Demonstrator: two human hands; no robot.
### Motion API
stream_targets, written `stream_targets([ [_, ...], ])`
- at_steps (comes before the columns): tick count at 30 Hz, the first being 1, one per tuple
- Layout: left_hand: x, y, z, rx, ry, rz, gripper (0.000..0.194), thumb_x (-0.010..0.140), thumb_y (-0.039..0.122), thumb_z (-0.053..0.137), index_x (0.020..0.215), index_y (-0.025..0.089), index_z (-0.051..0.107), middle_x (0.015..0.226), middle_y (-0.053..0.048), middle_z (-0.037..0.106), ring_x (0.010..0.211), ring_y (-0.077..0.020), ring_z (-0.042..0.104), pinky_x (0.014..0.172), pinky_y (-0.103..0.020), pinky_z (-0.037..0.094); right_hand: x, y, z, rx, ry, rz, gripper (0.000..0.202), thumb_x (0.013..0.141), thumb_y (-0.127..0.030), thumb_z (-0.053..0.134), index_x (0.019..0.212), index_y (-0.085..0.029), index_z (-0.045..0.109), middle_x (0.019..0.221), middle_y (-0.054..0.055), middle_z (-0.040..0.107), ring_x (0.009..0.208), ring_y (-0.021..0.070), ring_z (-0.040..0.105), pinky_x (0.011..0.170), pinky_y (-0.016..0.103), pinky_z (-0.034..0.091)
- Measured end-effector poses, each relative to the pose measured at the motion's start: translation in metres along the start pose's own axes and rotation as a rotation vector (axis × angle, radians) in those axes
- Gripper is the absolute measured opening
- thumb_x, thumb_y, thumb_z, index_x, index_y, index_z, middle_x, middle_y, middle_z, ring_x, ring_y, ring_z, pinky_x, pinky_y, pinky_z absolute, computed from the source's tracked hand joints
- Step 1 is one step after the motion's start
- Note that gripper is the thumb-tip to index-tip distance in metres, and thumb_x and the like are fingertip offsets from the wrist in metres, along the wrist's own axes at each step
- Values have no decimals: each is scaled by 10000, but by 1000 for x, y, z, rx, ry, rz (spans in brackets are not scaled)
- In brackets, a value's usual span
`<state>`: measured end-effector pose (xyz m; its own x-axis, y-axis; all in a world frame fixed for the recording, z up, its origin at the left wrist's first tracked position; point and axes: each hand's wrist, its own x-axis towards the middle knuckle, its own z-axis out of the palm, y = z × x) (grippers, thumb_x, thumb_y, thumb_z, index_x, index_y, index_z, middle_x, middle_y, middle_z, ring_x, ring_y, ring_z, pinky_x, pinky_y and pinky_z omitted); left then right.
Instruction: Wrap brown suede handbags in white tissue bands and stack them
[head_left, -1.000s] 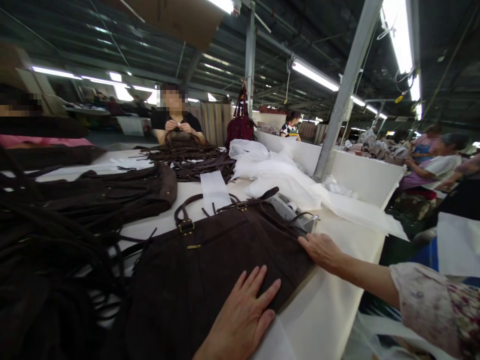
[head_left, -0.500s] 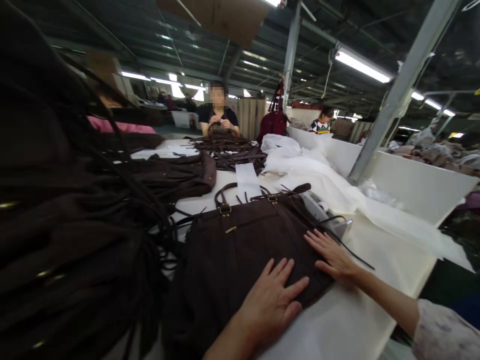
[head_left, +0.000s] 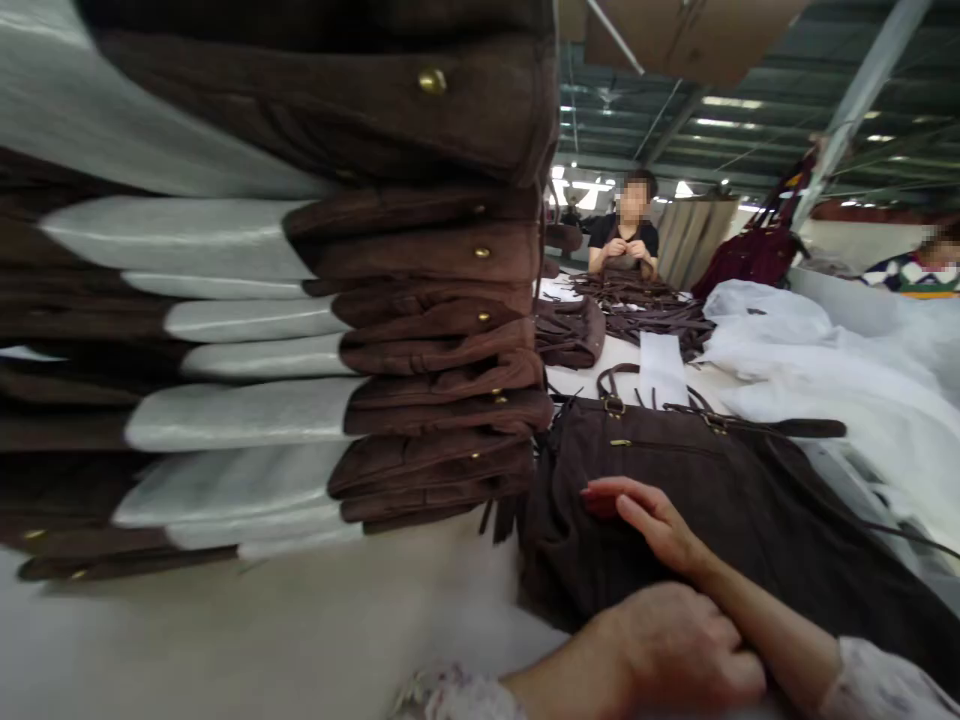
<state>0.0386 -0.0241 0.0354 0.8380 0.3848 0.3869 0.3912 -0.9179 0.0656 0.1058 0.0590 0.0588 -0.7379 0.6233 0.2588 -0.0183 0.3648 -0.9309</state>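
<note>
A dark brown handbag (head_left: 675, 490) lies on the white table, its handles pointing away from me and a short zip with a brass pull across its upper part. My right hand (head_left: 649, 515) is over the left part of the bag, fingers stretched out and thumb a little apart. Nearer to me, my left hand (head_left: 671, 640) is curled closed above the bag's lower part, below my right forearm. Its fingertips are turned out of sight, so whatever they hold, if anything, is hidden.
At left rises a tall stack of brown bags (head_left: 442, 350) with white sheets (head_left: 247, 410) between them. Dark straps (head_left: 652, 320) lie farther back, near a seated person (head_left: 624, 235). White wrapping sheets (head_left: 847, 340) cover the table's right side. A maroon bag (head_left: 750, 260) hangs behind.
My view has swung left, bringing the bag stack into sight. My right hand has crossed to the bag's left part. My left hand, spread flat before, is now curled.
</note>
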Motion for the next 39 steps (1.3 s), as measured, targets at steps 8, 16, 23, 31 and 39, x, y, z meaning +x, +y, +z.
stream_targets([
  [8,-117,51,-81,-127,528,-1208,182,885,226,459,1041,242,552,1031,-57,622,959,-195,594,814,-319,516,-20,6,13,-332,-18,-233,283,925,-410,498,1076,-209,628,1082,111,609,1024,241,580,891,365,487],
  [16,-121,27,-76,-555,636,-1234,319,704,151,597,1012,228,563,1107,-30,594,1078,-200,526,1001,-336,393,-31,-5,44,-717,-196,-272,893,798,-415,640,1522,-160,184,1505,160,327,1353,352,336,1085,537,361],
  [23,-121,-6,-75,-1050,588,-1035,219,778,254,615,780,199,403,768,54,433,721,-87,416,672,-195,379,-40,8,46,-577,-152,-302,760,853,-34,303,1541,-225,44,1568,45,216,1427,201,244,1155,431,305],
  [31,-129,-16,-83,-1073,369,-973,117,747,185,631,863,191,622,919,23,573,934,-156,501,895,-269,390,-44,8,48,-638,-186,-374,789,805,36,258,1539,-194,83,1576,52,187,1436,194,215,1159,416,288],
  [39,-133,-20,-70,-1072,429,-1135,206,738,194,570,939,164,605,867,-3,634,829,-162,595,730,-264,493,-46,0,61,-955,-338,-510,788,822,-64,385,1535,-123,55,1575,131,137,1448,319,113,1131,583,267],
])
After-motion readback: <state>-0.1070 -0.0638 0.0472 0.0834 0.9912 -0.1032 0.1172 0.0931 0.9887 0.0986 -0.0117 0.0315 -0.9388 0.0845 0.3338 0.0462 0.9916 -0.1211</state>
